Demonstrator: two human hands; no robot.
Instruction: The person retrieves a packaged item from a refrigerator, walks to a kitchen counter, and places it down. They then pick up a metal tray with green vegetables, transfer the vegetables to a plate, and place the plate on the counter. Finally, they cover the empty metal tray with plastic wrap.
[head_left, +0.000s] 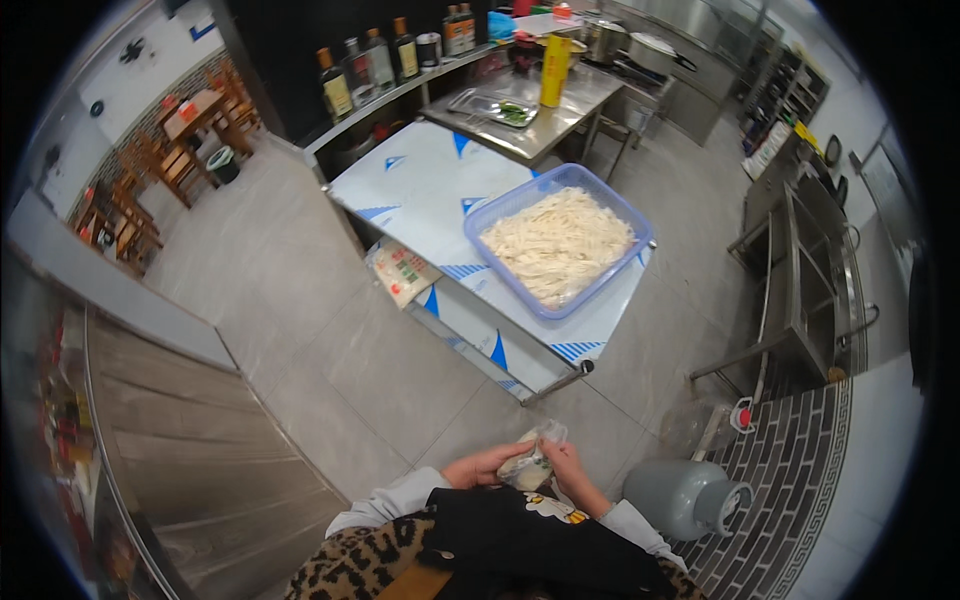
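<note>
Close to my body, a small clear plastic bag (528, 474) with pale contents sits between my two hands. My left hand (486, 463) grips the bag's left side. On the other side, the fingers of my right hand (570, 471) pinch its gathered top. What exactly the bag contains is too small to tell. Farther forward, a blue plastic basket (491, 264) full of pale strips, which look like noodles (559, 240), rests on a steel table (420, 172) partly covered in printed protective film.
A grey gas cylinder (667, 499) and a clear plastic jug (694, 426) with a red cap stand at my right. A printed sack (405, 271) lies on the table's lower shelf. Bottles (379, 60) line a ledge behind. A metal tray (480, 107) holds green vegetables.
</note>
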